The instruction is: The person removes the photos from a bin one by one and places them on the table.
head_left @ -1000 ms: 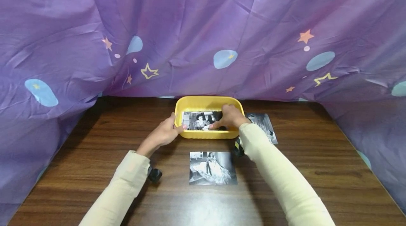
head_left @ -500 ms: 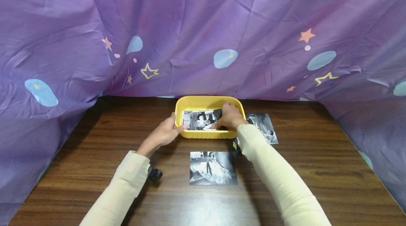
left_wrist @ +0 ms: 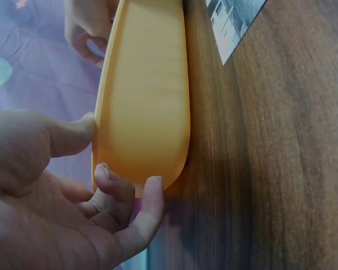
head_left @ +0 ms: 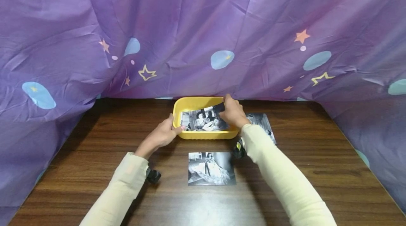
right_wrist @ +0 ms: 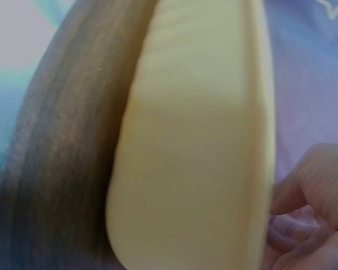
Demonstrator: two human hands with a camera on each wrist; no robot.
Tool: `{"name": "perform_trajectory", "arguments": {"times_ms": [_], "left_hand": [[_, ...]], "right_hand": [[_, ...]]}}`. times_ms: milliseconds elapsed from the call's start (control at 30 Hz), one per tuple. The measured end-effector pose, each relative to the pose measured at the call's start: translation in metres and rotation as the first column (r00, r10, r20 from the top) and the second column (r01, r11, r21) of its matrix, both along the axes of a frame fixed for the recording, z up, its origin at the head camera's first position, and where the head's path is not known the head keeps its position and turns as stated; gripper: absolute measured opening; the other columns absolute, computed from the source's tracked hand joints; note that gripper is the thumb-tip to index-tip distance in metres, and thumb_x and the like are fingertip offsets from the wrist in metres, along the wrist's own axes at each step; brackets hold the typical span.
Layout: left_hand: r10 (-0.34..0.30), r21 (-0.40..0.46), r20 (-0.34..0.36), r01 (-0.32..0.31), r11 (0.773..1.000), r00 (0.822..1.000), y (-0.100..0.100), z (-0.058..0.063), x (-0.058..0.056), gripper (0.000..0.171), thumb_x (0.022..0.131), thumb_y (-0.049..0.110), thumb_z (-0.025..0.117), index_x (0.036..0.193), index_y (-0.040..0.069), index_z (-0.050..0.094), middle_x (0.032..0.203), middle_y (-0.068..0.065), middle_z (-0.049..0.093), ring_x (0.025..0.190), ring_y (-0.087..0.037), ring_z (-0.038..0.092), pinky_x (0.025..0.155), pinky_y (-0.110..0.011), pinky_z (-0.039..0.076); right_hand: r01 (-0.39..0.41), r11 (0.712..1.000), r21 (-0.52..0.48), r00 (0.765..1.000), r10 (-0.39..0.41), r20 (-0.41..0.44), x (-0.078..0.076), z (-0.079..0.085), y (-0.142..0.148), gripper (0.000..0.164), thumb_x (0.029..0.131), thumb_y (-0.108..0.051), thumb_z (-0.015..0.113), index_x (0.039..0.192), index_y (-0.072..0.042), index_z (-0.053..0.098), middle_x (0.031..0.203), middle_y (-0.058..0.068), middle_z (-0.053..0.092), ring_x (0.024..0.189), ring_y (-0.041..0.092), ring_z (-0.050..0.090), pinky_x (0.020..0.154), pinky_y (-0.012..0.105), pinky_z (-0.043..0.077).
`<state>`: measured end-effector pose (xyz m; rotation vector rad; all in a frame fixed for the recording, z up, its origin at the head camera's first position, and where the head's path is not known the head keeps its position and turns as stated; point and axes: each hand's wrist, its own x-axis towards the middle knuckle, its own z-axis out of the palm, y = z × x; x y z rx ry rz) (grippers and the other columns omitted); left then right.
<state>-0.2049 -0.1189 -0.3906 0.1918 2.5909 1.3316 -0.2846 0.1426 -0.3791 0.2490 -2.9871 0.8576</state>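
A yellow plastic tray (head_left: 207, 135) stands at the back of the table. My left hand (head_left: 162, 132) grips its left end, thumb over the rim and fingers against the outer wall, as the left wrist view shows. Inside lies a black-and-white photo (head_left: 203, 121), its right end tilted up. My right hand (head_left: 234, 113) pinches that right end above the tray's right side; the fingertips are partly hidden. In the right wrist view the tray wall (right_wrist: 186, 157) covers much of the picture, and the hand's hold is behind it.
Another black-and-white photo (head_left: 211, 169) lies flat on the wooden table (head_left: 95, 169) in front of the tray. A further photo (head_left: 264, 125) lies right of the tray, partly behind the right sleeve. A purple curtain (head_left: 190, 25) hangs close behind the tray.
My right hand has moved up slightly, and the right end of the photo in the tray has risen with it. The left hand keeps its place on the tray.
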Motion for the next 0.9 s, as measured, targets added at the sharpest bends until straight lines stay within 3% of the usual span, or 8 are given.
{"name": "perform_trajectory", "arguments": {"times_ms": [133,333,600,900], "left_hand": [[0.002,0.004,0.000,-0.002,1.000,1.000,0.000,0.000,0.000,0.083,0.104,0.022,0.058,0.154,-0.016,0.004,0.161,-0.033,0.011,0.147,-0.037,0.024,0.122,-0.047,0.014],[0.004,-0.017,0.005,-0.004,1.000,1.000,0.000,-0.002,-0.001,0.084,0.104,0.023,0.057,0.154,-0.016,0.002,0.157,-0.035,0.025,0.138,-0.037,0.038,0.121,-0.049,0.019],[0.005,-0.023,0.015,-0.005,1.000,1.000,-0.001,0.002,0.000,0.084,0.104,0.025,0.057,0.154,-0.015,0.002,0.161,-0.031,0.014,0.146,-0.037,0.027,0.122,-0.048,0.016],[-0.002,-0.024,0.002,0.002,1.000,1.000,-0.001,0.001,0.000,0.083,0.104,0.023,0.056,0.154,-0.016,0.003,0.158,-0.036,0.023,0.136,-0.037,0.038,0.121,-0.049,0.020]], "right_hand": [[0.000,0.997,-0.081,1.000,0.001,0.017,0.001,0.009,0.008,0.046,0.083,-0.006,0.075,0.122,0.000,0.053,0.114,0.025,0.065,0.103,0.044,0.061,0.090,0.054,0.050],[0.014,0.979,-0.203,1.000,-0.013,0.008,0.002,0.023,0.020,0.047,0.082,-0.002,0.078,0.122,0.005,0.055,0.101,0.021,0.062,0.092,0.033,0.058,0.083,0.044,0.051],[0.046,0.978,-0.204,0.999,-0.046,0.004,0.009,0.045,0.044,0.049,0.084,-0.006,0.080,0.125,0.005,0.055,0.096,0.016,0.064,0.085,0.025,0.058,0.081,0.038,0.048],[0.044,0.947,-0.318,0.999,-0.037,0.026,0.030,0.062,0.079,0.050,0.086,-0.001,0.078,0.126,0.009,0.051,0.084,0.011,0.065,0.060,0.007,0.053,0.053,0.022,0.047]]}}
